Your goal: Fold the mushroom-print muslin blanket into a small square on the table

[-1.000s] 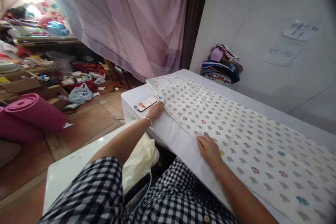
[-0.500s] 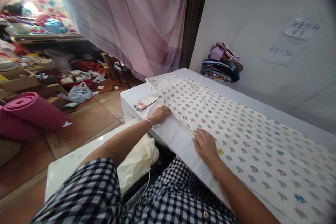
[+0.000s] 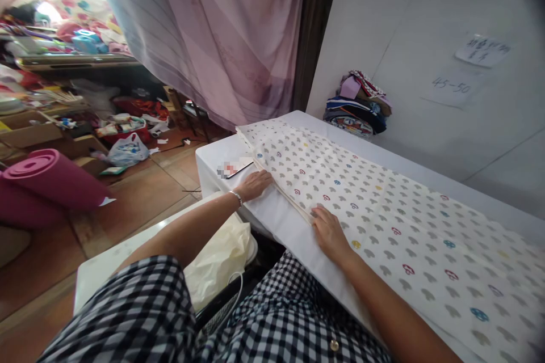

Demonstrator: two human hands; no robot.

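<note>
The cream cotton cloth with small coloured mushroom prints (image 3: 383, 210) lies spread along the white table (image 3: 272, 218). The left hand (image 3: 255, 183) rests flat with open fingers on its near edge. The right hand (image 3: 328, 231) presses flat and open on the same edge, nearer the person.

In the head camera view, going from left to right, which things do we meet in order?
Pink roll → plastic bag on the floor → left hand → right hand → folded clothes pile → paper note on the wall.
</note>
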